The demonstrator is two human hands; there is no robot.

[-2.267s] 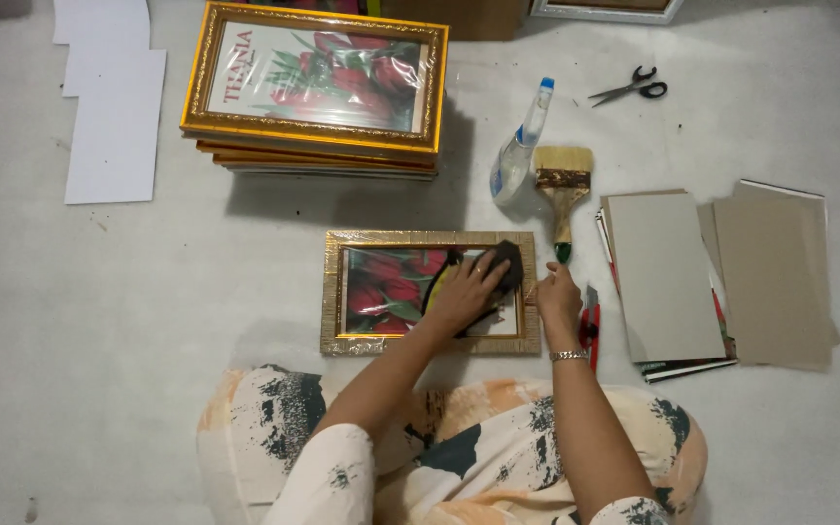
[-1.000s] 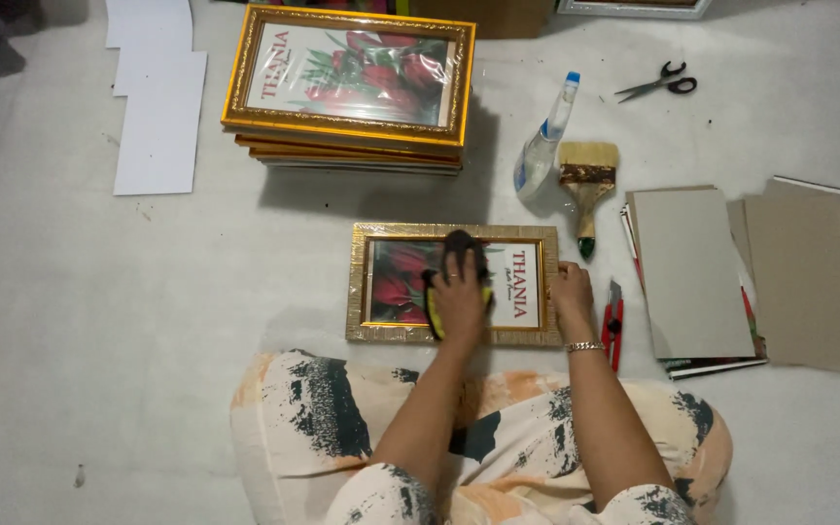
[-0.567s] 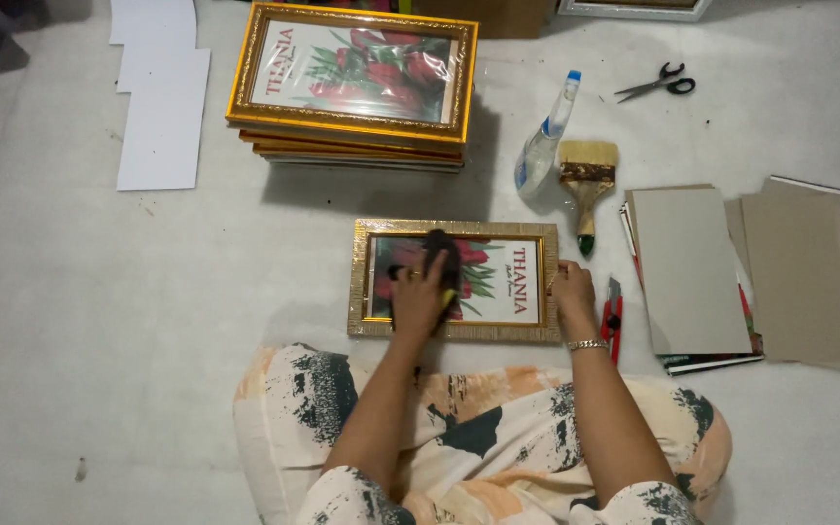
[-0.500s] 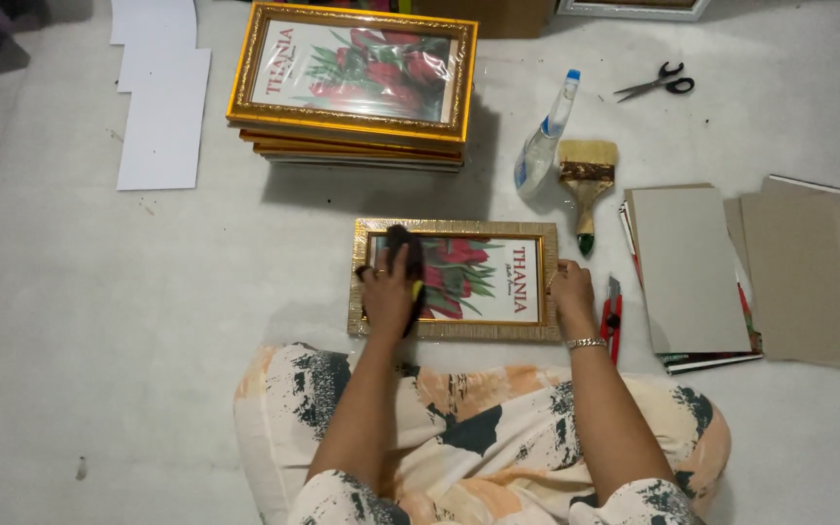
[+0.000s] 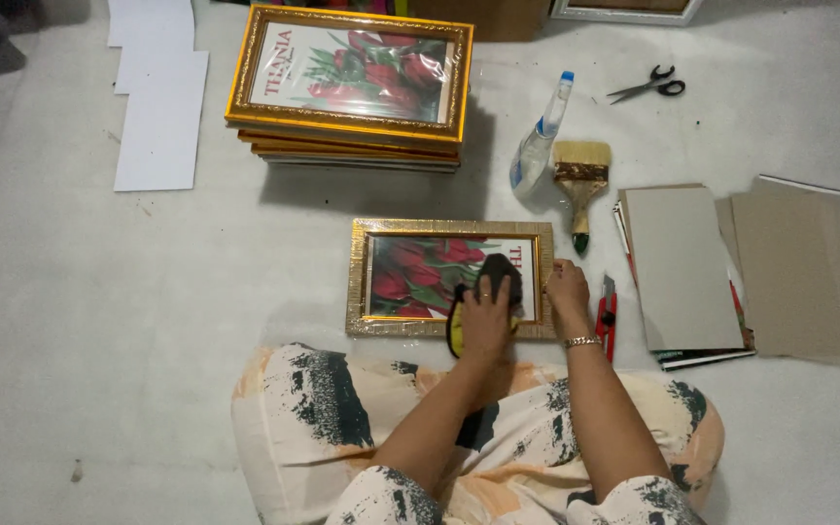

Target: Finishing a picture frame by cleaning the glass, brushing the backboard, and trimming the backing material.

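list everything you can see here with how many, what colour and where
picture frame: one, gold, red flowers, floor centre
cloth: one, dark with yellow, on the frame's right part
frame stack: several, gold, top centre
spray bottle: one, clear, blue top, right of stack
brush: one, pale bristles, beside bottle
scissors: one, black, top right
utility knife: one, red, right of frame
backing boards: several, grey-brown, right
white sheets: several, top left
left hand: on cloth
right hand: on frame's right edge
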